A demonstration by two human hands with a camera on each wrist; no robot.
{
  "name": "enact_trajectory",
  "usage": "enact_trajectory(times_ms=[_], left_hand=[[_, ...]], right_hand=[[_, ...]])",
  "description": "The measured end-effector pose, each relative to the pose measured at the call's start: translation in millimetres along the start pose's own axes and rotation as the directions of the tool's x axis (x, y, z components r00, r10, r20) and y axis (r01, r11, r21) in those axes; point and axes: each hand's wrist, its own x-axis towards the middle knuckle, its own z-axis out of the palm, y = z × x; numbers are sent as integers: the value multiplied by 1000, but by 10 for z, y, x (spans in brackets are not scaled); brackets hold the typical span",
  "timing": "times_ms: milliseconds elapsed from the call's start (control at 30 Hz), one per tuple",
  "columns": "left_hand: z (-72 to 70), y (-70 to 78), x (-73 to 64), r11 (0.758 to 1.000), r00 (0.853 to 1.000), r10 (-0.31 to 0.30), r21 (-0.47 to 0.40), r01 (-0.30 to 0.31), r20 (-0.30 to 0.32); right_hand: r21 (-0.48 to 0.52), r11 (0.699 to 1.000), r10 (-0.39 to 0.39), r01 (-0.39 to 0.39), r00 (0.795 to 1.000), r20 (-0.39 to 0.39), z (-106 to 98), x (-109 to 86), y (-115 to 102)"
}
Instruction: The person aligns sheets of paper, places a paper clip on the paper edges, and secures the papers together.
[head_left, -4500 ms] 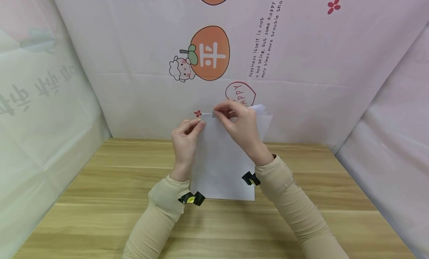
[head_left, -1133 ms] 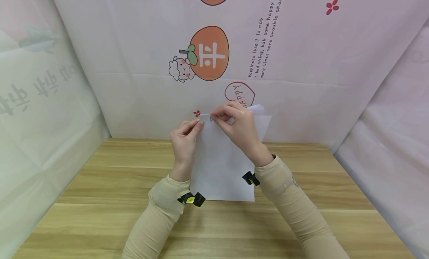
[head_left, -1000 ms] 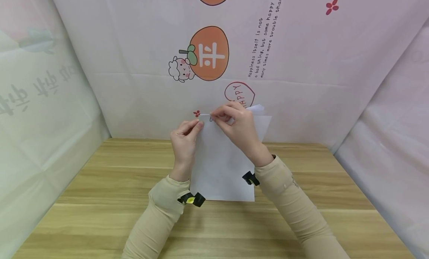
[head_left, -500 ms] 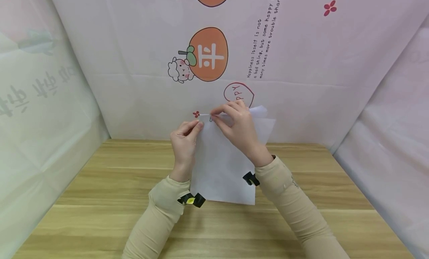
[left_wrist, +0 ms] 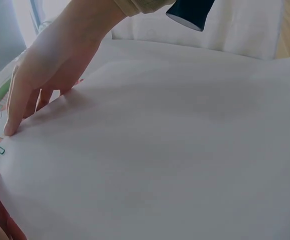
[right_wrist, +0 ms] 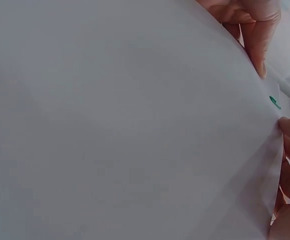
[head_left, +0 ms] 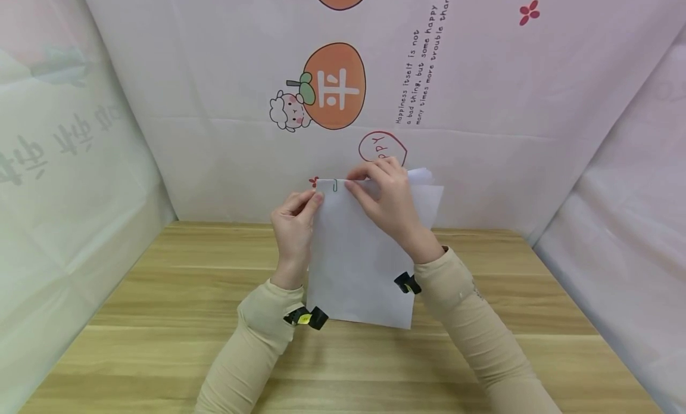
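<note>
Several white paper sheets (head_left: 359,271) stand upright in the head view, their right corners fanned apart. A small green paper clip (head_left: 334,186) sits over the top edge near the left corner; the left wrist view also shows the clip (left_wrist: 0,149). My left hand (head_left: 293,229) pinches the sheets at the upper left corner, thumb in front. Just right of the clip, my right hand (head_left: 393,205) grips the top edge between thumb and fingers. In the right wrist view the clip (right_wrist: 274,102) lies between both hands' fingertips. Fingers behind the paper are partly hidden.
A wood-grain table (head_left: 161,342) extends below the sheets. Printed white cloth (head_left: 482,104) hangs behind it, with more cloth at both sides. Each beige sleeve carries a black wrist camera (head_left: 318,318).
My right fingers have moved off the clip and slightly right along the top edge, so the whole clip now shows. The sheets' lower right corner has shifted slightly right. My left hand keeps its pinch.
</note>
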Motion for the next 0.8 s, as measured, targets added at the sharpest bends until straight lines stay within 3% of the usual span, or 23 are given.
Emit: enact_trajectory(times_ms=[800], left_hand=[[-12,-24,44,999,997,3,-43,-7,-82]], right_hand=[[-135,985,96,-106,993,-74,-249,-121,257]])
